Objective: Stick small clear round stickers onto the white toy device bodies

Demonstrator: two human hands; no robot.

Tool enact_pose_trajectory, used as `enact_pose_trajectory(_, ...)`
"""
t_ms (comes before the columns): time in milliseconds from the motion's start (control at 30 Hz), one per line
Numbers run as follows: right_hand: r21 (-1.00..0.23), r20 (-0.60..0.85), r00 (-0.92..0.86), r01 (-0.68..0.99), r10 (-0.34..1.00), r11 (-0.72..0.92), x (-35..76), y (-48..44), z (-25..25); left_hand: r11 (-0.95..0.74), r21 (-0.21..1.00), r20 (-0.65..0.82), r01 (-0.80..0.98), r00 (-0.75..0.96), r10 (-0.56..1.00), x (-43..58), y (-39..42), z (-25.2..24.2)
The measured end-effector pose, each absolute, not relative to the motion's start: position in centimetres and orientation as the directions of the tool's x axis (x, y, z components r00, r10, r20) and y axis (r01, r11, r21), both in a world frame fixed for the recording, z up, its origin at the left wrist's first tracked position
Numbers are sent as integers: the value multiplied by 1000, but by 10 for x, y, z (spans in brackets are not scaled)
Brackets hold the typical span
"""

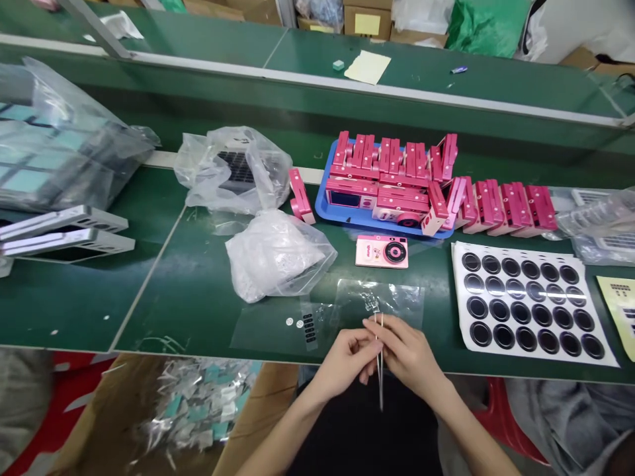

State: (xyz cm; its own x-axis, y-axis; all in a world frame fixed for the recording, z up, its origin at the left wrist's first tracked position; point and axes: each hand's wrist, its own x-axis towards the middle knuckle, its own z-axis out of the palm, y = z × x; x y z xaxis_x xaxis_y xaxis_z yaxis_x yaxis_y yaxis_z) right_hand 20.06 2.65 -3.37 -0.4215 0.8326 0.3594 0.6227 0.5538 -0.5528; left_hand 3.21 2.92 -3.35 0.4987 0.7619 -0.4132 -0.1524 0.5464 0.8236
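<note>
My right hand (407,350) is closed on a pair of thin metal tweezers (380,387), which point away from me with their back end towards my body. My left hand (344,360) is pinched right beside them, its fingertips meeting those of my right hand. Whatever the left fingers grip is too small or hidden to make out. Just beyond the hands lies a clear plastic film (404,297). A strip of small black stickers (308,328) is left of them. One pink toy-like camera (381,252) rests lens up past the film.
A blue tray (322,210) holds several pink cameras, with more standing to its right. Sheets of round black stickers (533,311) lie on the right. Plastic bags (278,254) and white devices (69,241) are leftward. A box of scraps (203,403) stands below the table edge.
</note>
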Motion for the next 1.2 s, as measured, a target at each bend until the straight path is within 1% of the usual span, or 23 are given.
enact_pose_trajectory(33, -534, 387, -433, 614, 814, 581, 199, 29, -38, 522, 846, -404, -110, 508, 761, 28, 28, -33)
enact_pose_trajectory(67, -550, 408, -419, 596, 811, 585, 196, 31, -42, 474, 879, -386, -59, 497, 777, 24, 26, -32)
enact_pose_trajectory(100, -597, 414, -383, 571, 826, 564, 194, 33, -45, 396, 918, -350, -1, 469, 811, 21, 24, -31)
enact_pose_trajectory(133, -662, 406, -326, 539, 854, 521, 191, 33, -47, 284, 957, -284, 66, 425, 859, 18, 21, -32)
enact_pose_trajectory(167, -733, 385, -255, 500, 887, 461, 190, 33, -48, 139, 979, -185, 148, 371, 910, 16, 19, -33)
enact_pose_trajectory(200, -797, 347, -183, 459, 920, 392, 188, 33, -49, -21, 970, -59, 243, 314, 948, 14, 16, -35)
enact_pose_trajectory(233, -848, 295, -116, 424, 948, 316, 187, 32, -51, -171, 923, 75, 346, 272, 959, 13, 14, -38)
enact_pose_trajectory(267, -884, 236, -58, 402, 970, 239, 186, 31, -52, -292, 849, 194, 441, 254, 948, 13, 12, -43)
enact_pose_trajectory(300, -907, 174, -4, 389, 985, 161, 184, 30, -55, -380, 766, 285, 518, 256, 924, 14, 10, -49)
enact_pose_trajectory(367, -927, 59, 79, 375, 995, 25, 181, 28, -60, -480, 626, 388, 615, 288, 876, 17, 9, -61)
enact_pose_trajectory(400, -932, 19, 108, 362, 994, -22, 179, 28, -62, -505, 579, 417, 640, 299, 858, 19, 8, -67)
enact_pose_trajectory(467, -940, -30, 162, 331, 986, -83, 176, 29, -64, -521, 528, 456, 671, 294, 840, 22, 8, -75)
enact_pose_trajectory(600, -944, -111, 252, 277, 961, -181, 173, 39, -60, -498, 532, 456, 685, 263, 850, 25, 8, -79)
enact_pose_trajectory(667, -947, -112, 273, 262, 955, -186, 174, 44, -58, -489, 546, 450, 680, 254, 856, 26, 8, -78)
enact_pose_trajectory(733, -947, -62, 288, 285, 956, -147, 176, 48, -60, -477, 560, 443, 677, 242, 863, 26, 8, -77)
enact_pose_trajectory(867, -895, 127, 262, 445, 957, -3, 177, 49, -66, -455, 576, 434, 679, 217, 874, 26, 10, -77)
enact_pose_trajectory(933, -857, 189, 231, 513, 954, 46, 176, 48, -68, -450, 578, 428, 680, 216, 877, 26, 10, -76)
enact_pose_trajectory(1100, -773, 241, 193, 631, 951, 68, 175, 47, -69, -453, 574, 421, 683, 228, 878, 25, 12, -75)
enact_pose_trajectory(1200, -744, 248, 153, 662, 956, 87, 174, 49, -68, -453, 567, 415, 688, 237, 879, 25, 12, -74)
